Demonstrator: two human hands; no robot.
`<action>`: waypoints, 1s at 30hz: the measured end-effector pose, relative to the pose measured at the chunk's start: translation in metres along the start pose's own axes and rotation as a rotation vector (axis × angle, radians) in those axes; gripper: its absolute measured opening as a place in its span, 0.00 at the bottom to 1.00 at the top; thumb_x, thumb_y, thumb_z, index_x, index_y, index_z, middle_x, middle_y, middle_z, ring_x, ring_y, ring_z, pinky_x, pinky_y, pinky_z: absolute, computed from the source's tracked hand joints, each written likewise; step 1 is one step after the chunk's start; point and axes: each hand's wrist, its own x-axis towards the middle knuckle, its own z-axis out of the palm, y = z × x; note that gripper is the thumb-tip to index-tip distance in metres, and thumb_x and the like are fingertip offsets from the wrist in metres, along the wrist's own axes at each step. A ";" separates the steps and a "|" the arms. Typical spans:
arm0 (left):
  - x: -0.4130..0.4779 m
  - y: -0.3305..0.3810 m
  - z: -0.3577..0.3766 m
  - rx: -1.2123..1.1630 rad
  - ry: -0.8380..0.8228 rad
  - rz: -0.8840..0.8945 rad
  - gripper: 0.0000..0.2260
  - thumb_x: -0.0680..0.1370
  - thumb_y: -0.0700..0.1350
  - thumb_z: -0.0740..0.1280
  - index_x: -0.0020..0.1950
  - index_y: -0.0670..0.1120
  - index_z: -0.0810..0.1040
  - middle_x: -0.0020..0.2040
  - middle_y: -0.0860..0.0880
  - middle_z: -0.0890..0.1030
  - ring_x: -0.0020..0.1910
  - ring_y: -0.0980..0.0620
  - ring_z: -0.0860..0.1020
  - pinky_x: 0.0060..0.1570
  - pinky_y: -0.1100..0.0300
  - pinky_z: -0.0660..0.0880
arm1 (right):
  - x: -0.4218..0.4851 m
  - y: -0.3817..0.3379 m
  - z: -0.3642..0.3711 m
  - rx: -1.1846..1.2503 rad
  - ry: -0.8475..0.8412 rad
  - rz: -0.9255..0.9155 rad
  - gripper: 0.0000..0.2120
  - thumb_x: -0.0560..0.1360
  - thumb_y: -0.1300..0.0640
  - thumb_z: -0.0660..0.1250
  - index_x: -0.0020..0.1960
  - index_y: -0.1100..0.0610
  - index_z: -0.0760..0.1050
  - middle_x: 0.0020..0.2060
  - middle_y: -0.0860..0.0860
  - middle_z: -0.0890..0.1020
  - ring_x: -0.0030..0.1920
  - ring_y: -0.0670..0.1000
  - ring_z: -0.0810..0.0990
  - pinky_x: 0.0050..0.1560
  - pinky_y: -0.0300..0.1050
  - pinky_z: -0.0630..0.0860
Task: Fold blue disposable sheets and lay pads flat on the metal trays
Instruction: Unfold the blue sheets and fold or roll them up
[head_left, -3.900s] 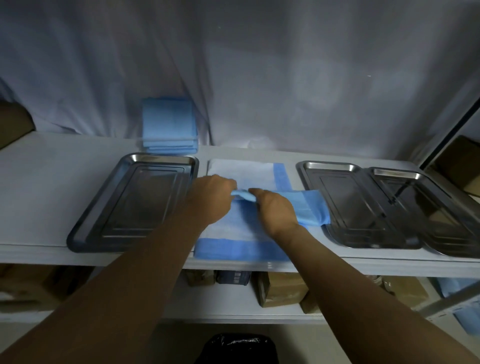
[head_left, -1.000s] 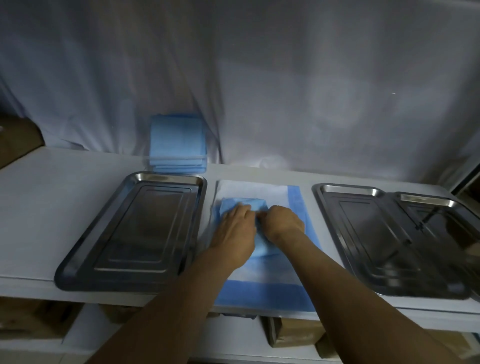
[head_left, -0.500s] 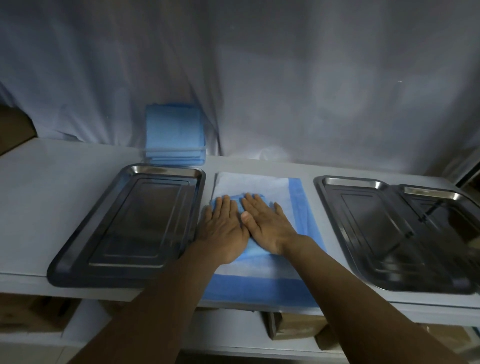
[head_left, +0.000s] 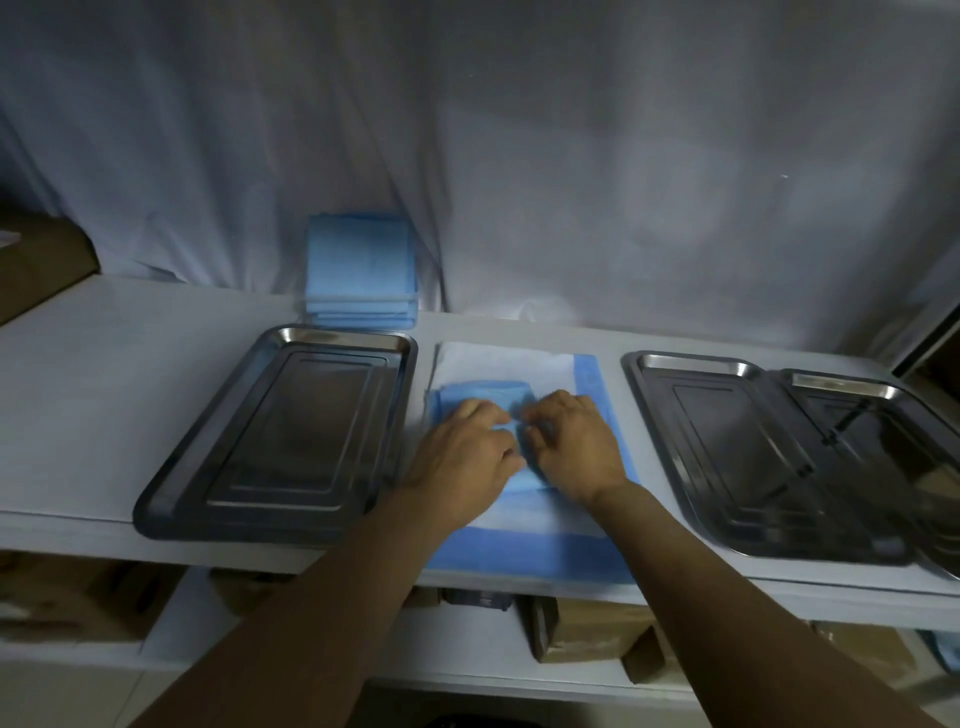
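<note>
- Since half a second ago, the fingers of both grips, then spread flat, have been drawn in and bent over the folded blue sheet (head_left: 483, 392).
- The left grip (head_left: 462, 457) is laid on the left half of the sheet, with its fingers only slightly bent and pressed down on the material.
- The right grip (head_left: 574, 447) is set on the right half, with its fingers curled under. A small raised ridge of the sheet is pinched at their tips, between the two grips.
- The two grips are held just beside each other. Only the far edge of the sheet and a near strip of it are left uncovered.
- The sheet is laid on a white pad with a blue border (head_left: 519, 361), which is spread flat on the shelf (head_left: 104, 353).
- The pad is placed between the left metal tray (head_left: 337, 335) and the right metal tray (head_left: 691, 364). The right tray is overlapped at its right side by a further tray (head_left: 841, 382).
- A stack of folded blue sheets (head_left: 361, 265) is seen at the far side, behind the left tray and against a pale cloth backdrop (head_left: 571, 156).
- Cardboard boxes (head_left: 587, 629) are kept below the shelf.
</note>
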 end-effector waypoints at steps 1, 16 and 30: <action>-0.005 0.002 -0.002 -0.046 -0.098 -0.022 0.19 0.76 0.55 0.64 0.63 0.47 0.76 0.68 0.48 0.72 0.68 0.48 0.68 0.64 0.50 0.71 | -0.005 0.001 -0.004 0.105 -0.066 0.069 0.13 0.75 0.56 0.61 0.54 0.54 0.81 0.54 0.50 0.80 0.56 0.54 0.75 0.56 0.45 0.71; -0.020 0.024 -0.036 -0.001 -0.264 -0.147 0.14 0.81 0.48 0.57 0.62 0.45 0.74 0.56 0.43 0.79 0.56 0.43 0.76 0.53 0.55 0.69 | -0.038 -0.007 -0.032 0.027 -0.147 0.068 0.14 0.71 0.62 0.68 0.56 0.55 0.79 0.53 0.54 0.81 0.55 0.56 0.77 0.53 0.46 0.74; -0.031 0.011 -0.023 -0.510 -0.133 -0.561 0.11 0.76 0.47 0.67 0.41 0.43 0.68 0.38 0.44 0.72 0.41 0.46 0.72 0.40 0.55 0.66 | -0.038 0.005 -0.042 0.536 -0.286 0.222 0.09 0.76 0.56 0.67 0.40 0.56 0.69 0.37 0.51 0.74 0.40 0.51 0.72 0.45 0.46 0.69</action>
